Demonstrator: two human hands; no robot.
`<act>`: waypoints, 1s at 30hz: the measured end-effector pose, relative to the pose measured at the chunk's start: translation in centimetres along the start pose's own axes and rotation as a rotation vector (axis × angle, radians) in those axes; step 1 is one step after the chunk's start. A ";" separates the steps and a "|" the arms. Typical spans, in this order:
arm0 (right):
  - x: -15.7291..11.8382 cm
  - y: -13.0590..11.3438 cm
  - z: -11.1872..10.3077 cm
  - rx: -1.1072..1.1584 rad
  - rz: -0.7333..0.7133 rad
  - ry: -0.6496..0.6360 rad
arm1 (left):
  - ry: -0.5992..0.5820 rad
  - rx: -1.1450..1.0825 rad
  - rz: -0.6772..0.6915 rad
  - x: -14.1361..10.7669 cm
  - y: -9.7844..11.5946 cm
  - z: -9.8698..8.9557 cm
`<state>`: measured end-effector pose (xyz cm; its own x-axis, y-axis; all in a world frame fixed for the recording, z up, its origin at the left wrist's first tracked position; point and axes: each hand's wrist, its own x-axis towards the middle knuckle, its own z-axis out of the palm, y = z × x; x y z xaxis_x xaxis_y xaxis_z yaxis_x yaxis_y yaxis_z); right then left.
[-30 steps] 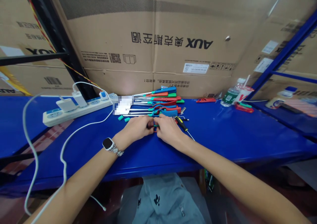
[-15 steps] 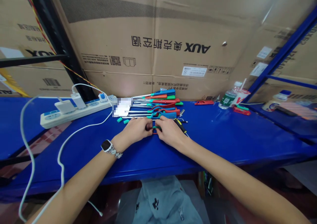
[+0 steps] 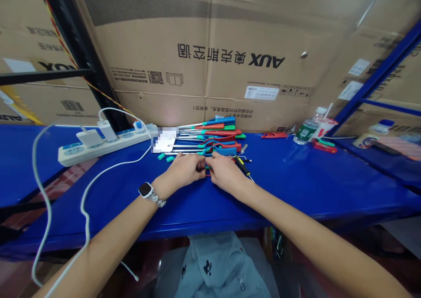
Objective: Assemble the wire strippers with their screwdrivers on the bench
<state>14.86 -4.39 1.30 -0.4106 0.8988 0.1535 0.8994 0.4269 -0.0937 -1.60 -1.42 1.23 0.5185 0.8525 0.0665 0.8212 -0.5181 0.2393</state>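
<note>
My left hand (image 3: pixel 188 170) and my right hand (image 3: pixel 226 171) meet low over the blue table, their fingers curled and pinched together. Between the fingertips shows a small green and red piece (image 3: pixel 208 172), mostly hidden; its kind I cannot make out. Just beyond my hands lies a row of long-necked lighters (image 3: pixel 226 143) with blue, red, green and orange handles, their metal necks pointing left. Two small green caps (image 3: pixel 170 159) lie near my left hand. A yellow and black screwdriver (image 3: pixel 242 166) rests right beside my right hand.
A white power strip (image 3: pixel 98 146) with plugged-in chargers stands left, its white cable (image 3: pixel 86 201) crossing in front of my left arm. A tall cardboard box (image 3: pixel 210 34) backs the table (image 3: pixel 296 188). At right are a bottle (image 3: pixel 304 133), a cup (image 3: pixel 325 129) and red pieces (image 3: pixel 274 135).
My fingertips have drawn slightly closer together, and less of the green piece shows between them. The whole view has shifted a little; the things on the table lie as before.
</note>
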 end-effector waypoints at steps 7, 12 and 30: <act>0.3 0.5 -1.0 -0.034 -0.059 -0.057 | 0.016 0.004 -0.008 0.0 -0.2 0.3; 0.3 1.0 -0.7 0.024 -0.055 -0.053 | 0.024 -0.044 0.046 0.0 -0.9 0.6; -0.2 0.8 0.7 0.046 -0.028 0.043 | 0.046 -0.013 0.058 0.0 -1.0 0.7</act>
<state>15.50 -4.17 0.47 -0.4275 0.8818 0.1989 0.8796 0.4566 -0.1334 -2.29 -0.97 0.32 0.5530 0.8238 0.1247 0.7870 -0.5657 0.2463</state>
